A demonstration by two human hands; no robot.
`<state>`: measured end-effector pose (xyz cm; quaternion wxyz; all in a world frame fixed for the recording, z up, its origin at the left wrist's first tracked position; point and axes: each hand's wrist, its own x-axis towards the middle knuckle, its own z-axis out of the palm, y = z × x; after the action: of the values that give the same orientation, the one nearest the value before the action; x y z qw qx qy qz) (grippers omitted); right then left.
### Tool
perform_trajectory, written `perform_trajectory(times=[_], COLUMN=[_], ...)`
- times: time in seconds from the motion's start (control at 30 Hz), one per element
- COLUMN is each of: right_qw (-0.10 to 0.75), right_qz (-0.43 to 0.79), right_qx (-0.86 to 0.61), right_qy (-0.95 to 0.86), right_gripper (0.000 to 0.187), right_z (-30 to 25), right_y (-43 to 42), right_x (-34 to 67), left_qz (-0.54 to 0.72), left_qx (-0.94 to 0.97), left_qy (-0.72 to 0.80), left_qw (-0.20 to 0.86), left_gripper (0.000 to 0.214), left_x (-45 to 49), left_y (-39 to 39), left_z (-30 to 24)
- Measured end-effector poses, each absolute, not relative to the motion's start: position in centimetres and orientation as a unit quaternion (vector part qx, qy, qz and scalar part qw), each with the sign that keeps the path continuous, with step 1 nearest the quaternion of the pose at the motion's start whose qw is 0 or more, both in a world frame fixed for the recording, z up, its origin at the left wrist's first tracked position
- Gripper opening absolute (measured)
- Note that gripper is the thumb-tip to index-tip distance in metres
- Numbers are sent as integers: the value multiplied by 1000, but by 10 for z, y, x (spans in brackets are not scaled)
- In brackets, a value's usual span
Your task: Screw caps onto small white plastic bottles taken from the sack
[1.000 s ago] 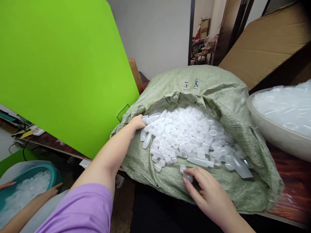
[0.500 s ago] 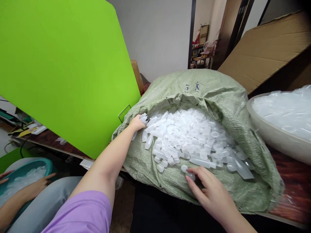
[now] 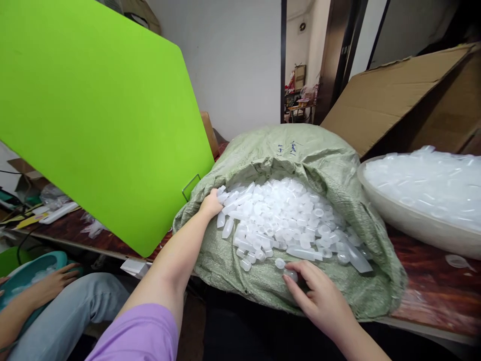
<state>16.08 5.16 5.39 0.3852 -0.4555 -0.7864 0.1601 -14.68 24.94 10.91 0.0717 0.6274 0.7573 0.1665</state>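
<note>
Through the head camera I am watching the left hand curling its fingers over the left rim of the green sack, clamped on the weave where the heap of clear vials is spilling toward the mouth. The right hand is lying on the sack's near lip, fingertips closing around one small vial (it is sitting just outside the heap). Left of the sack a green board is leaning close, crowding that edge. Right of the sack a white basin is standing near, with bare table showing between. Behind the sack a cardboard box is tilting. Far left of the sack, another person's hand is resting on a teal tub.
</note>
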Motion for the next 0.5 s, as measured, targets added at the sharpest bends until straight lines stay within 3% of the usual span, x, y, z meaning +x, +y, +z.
perform_trajectory(times=[0.17, 0.3, 0.4, 0.5], right_qw=[413, 482, 541, 529], right_qz=[204, 254, 343, 406], right_qx=[-465, -478, -449, -365], right_qy=[-756, -688, -623, -649], right_gripper=[17, 27, 27, 22], right_z=[47, 38, 47, 70], right_y=[51, 55, 49, 32], right_x=[161, 162, 166, 175], left_qz=[271, 360, 392, 325], left_qx=[615, 651, 646, 635], left_qy=[734, 645, 514, 419], left_qw=[94, 174, 407, 562], left_gripper=[64, 56, 60, 54], left_x=[-146, -120, -88, -61], left_y=[223, 149, 74, 17], left_z=[132, 147, 138, 115])
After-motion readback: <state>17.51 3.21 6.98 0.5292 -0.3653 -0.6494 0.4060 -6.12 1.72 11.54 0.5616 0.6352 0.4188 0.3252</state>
